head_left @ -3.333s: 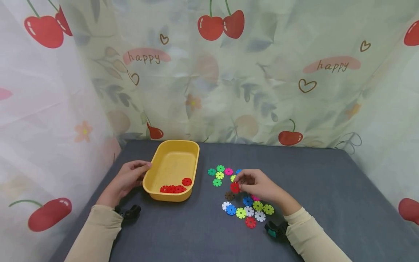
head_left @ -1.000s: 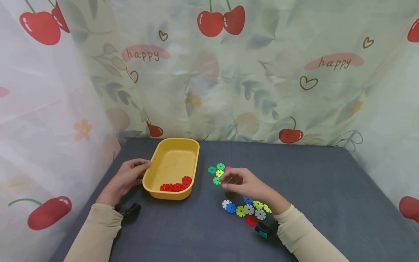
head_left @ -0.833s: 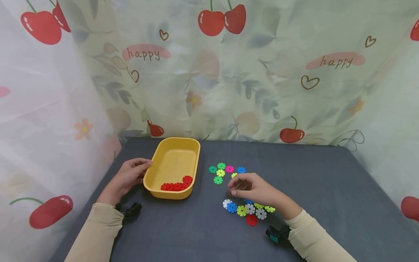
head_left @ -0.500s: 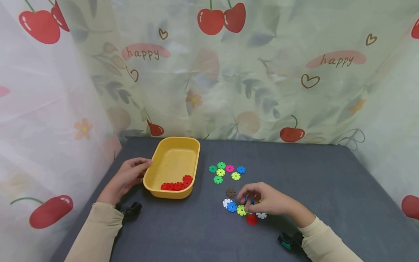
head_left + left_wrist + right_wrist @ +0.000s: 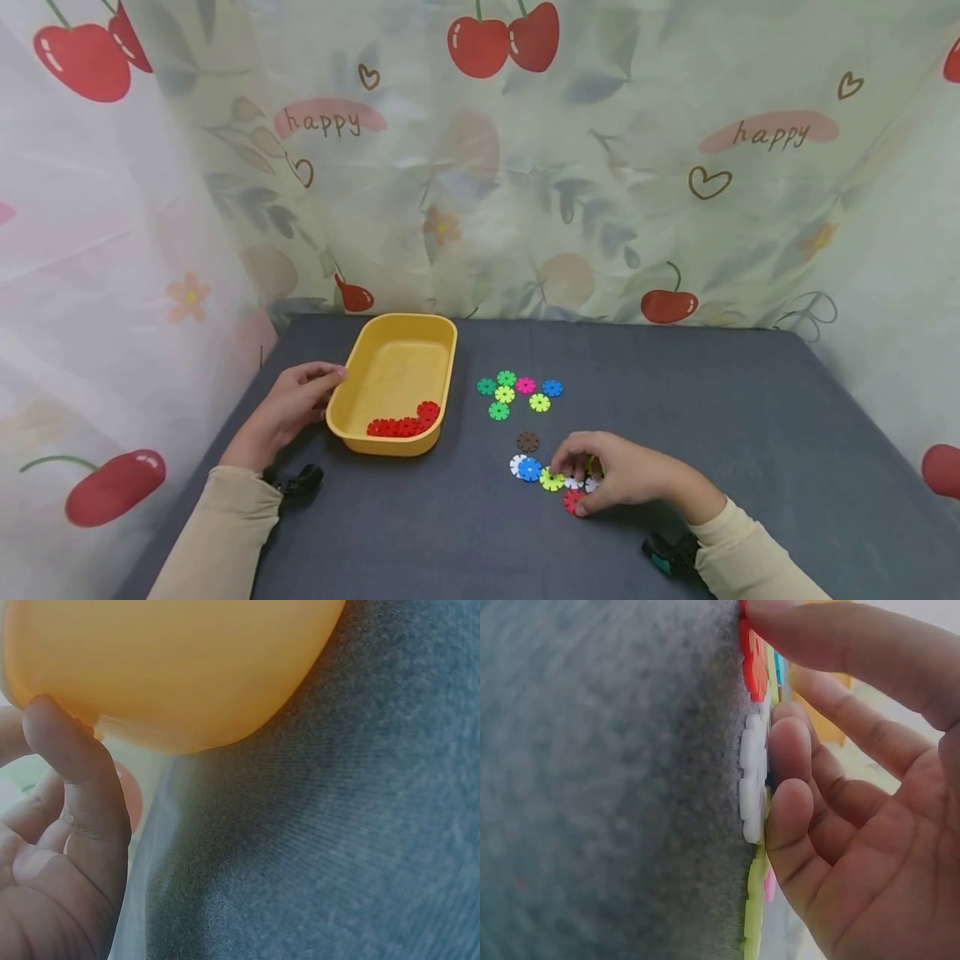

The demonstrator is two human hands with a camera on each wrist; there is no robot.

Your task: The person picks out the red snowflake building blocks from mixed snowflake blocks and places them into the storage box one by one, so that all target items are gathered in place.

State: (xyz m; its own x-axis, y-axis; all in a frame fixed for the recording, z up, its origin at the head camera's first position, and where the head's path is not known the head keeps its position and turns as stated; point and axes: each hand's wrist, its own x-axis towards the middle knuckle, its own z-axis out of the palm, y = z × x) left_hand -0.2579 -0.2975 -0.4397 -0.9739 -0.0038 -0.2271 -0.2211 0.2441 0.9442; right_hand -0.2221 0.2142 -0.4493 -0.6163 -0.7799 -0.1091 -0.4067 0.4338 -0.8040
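Observation:
My left hand (image 5: 296,408) pinches the left rim of a yellow plastic tray (image 5: 341,417); in the left wrist view its thumb (image 5: 56,739) lies against the tray's outside. Red notched interlocking discs (image 5: 405,427) lie along the tray's near end. My right hand (image 5: 626,471) is low over a cluster of loose discs, its thumb touching a red disc (image 5: 572,502). In the right wrist view the same red disc (image 5: 754,664) lies under the thumb, while the relaxed fingers hover by a white disc (image 5: 752,780) and a yellow-green disc (image 5: 754,904). The hand partly hides the cluster.
Left of the right hand lie a brown disc (image 5: 527,442), a blue disc (image 5: 528,469) and a yellow-green disc (image 5: 552,479). Farther back is a group of green, yellow, pink and blue discs (image 5: 505,394). A printed curtain (image 5: 480,167) encloses the dark table (image 5: 712,392).
My right hand carried a red disc toward the left; the tray's red pile has grown. The hand then came back right and down to another red disc. My left hand stays at the tray.

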